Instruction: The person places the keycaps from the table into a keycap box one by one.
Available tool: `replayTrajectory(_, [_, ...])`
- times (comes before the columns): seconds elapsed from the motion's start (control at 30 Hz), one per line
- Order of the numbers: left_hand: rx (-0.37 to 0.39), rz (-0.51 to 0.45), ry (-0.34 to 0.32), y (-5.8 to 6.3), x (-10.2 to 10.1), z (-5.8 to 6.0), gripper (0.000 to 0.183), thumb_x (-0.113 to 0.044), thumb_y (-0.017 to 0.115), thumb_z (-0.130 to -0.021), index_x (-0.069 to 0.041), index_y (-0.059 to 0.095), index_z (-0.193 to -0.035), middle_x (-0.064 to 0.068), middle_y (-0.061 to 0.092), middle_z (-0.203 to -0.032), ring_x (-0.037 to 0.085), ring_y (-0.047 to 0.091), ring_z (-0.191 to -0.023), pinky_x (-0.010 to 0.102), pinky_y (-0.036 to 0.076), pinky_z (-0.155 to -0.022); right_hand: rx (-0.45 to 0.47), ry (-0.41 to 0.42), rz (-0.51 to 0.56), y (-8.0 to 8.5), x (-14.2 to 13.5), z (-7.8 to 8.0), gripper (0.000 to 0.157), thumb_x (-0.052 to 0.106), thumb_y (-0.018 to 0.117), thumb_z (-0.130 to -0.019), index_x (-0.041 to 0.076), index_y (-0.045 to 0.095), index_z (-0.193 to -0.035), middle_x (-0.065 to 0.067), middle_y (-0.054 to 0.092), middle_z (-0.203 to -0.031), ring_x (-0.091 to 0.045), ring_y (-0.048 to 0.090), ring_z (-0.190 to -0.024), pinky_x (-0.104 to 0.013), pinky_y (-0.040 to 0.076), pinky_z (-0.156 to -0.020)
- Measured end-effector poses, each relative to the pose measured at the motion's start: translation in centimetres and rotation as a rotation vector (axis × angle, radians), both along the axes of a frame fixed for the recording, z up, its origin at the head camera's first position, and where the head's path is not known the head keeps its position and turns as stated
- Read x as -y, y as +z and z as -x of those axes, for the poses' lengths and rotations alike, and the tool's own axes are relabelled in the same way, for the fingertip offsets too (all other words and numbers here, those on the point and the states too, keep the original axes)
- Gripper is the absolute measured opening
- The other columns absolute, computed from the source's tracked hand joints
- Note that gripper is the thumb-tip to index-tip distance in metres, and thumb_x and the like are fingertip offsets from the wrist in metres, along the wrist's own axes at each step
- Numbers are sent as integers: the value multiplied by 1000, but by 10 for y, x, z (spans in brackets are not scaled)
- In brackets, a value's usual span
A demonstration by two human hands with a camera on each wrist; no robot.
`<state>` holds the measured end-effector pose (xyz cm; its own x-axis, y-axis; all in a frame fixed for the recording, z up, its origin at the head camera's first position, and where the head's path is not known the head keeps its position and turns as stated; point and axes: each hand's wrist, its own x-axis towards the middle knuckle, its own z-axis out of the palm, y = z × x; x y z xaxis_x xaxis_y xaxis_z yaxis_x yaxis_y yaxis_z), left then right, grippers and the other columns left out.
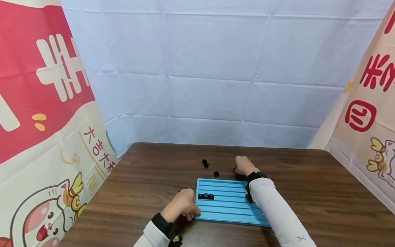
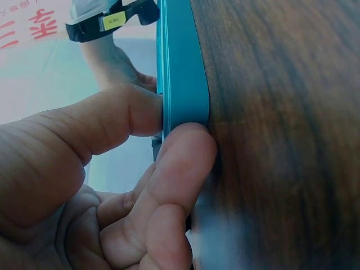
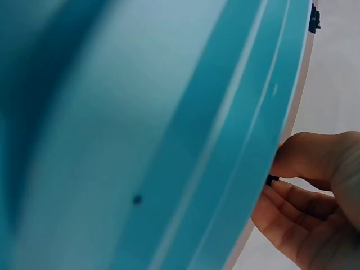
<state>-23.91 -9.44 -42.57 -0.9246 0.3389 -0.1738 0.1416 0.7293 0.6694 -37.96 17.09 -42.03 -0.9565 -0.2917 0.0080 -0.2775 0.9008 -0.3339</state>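
Observation:
A light blue ridged tray [image 1: 228, 214] lies on the wooden table, with a short row of small black blocks [image 1: 205, 196] in one groove near its left side. My left hand [image 1: 182, 204] grips the tray's near left corner, thumb on the rim and a fingertip against the outer side wall, as the left wrist view shows. Beyond the tray's far edge, my right hand [image 1: 244, 166] reaches down to the table. Between its thumb and fingers it pinches a small black block [image 3: 272, 180], mostly hidden by the fingers and the tray edge.
Several loose black blocks, among them one block [image 1: 216, 174] close to the tray and another [image 1: 204, 161] farther back, lie on the brown table [image 1: 160, 171]. A pale cloth [image 1: 210, 75] hangs behind, with printed cloths [image 1: 46, 103] at the sides.

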Motion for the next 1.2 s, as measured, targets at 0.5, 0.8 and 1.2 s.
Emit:
replayTrajectory(0.5, [9, -10, -3, 0, -2, -1, 25, -2, 74, -71, -2, 51, -62, 5, 57, -47, 19, 57, -42, 26, 36, -39, -18, 95, -84, 2, -8, 1, 12, -7, 60, -82, 4, 62, -78, -6, 55, -69, -19, 49, -60, -32, 39, -57])
replayTrajectory(0.8, [3, -6, -8, 0, -1, -2, 28, -2, 73, -71, -4, 49, -56, 4, 57, -46, 18, 57, -42, 25, 34, -38, -76, 131, 8, 16, -15, 5, 12, -3, 57, -86, 0, 68, -84, -7, 59, -74, -16, 51, -59, -32, 43, -54])
replayTrajectory(1.2, [1, -9, -7, 4, 0, -2, 27, -2, 74, -71, -3, 50, -57, 4, 57, -46, 18, 57, -42, 26, 37, -38, -80, 132, -9, 29, -14, 7, 14, -6, 57, -86, -6, 68, -93, -10, 61, -77, -18, 52, -60, -32, 43, -57])
